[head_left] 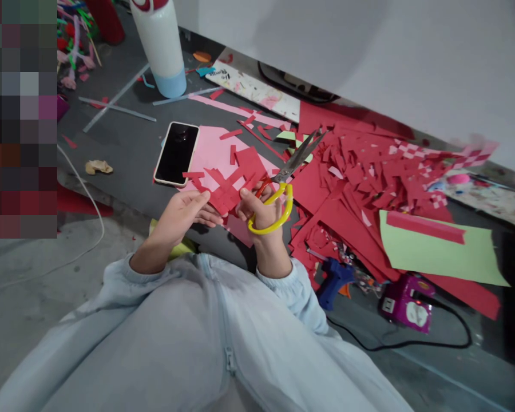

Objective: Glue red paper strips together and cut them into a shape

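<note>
My left hand [183, 213] grips the left edge of a piece of red paper [228, 193], thumb above and fingers beneath. The piece looks woven from strips, with loose strip ends sticking out. My right hand [264, 213] carries a pair of scissors [292, 166] with yellow and red handles, its fingers in and around the loops. The blades point away to the upper right, slightly apart. The right thumb also presses on the right side of the red paper. Under the work lies a pink sheet [212, 147] with several red scraps, beside a phone [177, 153].
Red paper scraps [360, 163] heap up at the right, next to a green sheet [442, 257]. A blue glue gun [335, 283] and a purple box [405, 303] with a black cable lie at the near right. A white bottle [161, 48] stands at the back left.
</note>
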The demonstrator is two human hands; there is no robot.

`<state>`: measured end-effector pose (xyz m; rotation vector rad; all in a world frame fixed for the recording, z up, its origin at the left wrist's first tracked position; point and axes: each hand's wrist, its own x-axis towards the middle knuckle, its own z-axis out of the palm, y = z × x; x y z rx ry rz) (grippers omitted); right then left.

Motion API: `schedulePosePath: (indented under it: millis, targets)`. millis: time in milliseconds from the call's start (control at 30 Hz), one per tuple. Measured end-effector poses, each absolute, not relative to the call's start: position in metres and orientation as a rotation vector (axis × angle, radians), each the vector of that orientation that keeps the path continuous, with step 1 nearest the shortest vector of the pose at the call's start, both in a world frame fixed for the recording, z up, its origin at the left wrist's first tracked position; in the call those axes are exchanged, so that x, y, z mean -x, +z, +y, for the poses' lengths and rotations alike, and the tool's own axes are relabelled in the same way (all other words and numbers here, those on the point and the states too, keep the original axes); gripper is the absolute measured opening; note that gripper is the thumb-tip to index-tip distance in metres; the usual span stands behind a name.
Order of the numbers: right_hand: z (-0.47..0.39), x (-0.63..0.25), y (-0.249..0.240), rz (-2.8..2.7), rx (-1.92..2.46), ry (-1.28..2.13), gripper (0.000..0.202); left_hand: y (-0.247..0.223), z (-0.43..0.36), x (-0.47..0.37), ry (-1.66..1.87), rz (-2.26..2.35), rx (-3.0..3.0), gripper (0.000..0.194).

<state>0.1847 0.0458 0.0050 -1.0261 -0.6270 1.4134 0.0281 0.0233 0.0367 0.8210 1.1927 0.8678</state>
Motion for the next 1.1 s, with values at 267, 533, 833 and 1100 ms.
schedulePosePath:
  millis: [267,533,833,1100]
  targets:
    - [0.0452,-0.1844,0.003,-0.608,1.016,1.423,0.049,0.0386,0.0235,-0.0277,0.794,1.188,-0.841,0.041]
    - [0.0455,-0.1841,0.0012,-0.605,0.976,1.383,0.049,0.0358,0.0204,-0.0255,0.898,1.31,-1.013,0.031]
    - [0.0423,-0.1847,0.0062,-0.721,0.941,1.468,0.056,0.0359,0.0154,-0.024,1.157,1.496,-1.53,0.029]
    - [0.0423,-0.1891,0.0061,-0.749,0.974,1.457,0.065,0.0313,0.017,-0.0195,1.194,1.491,-1.469,0.034]
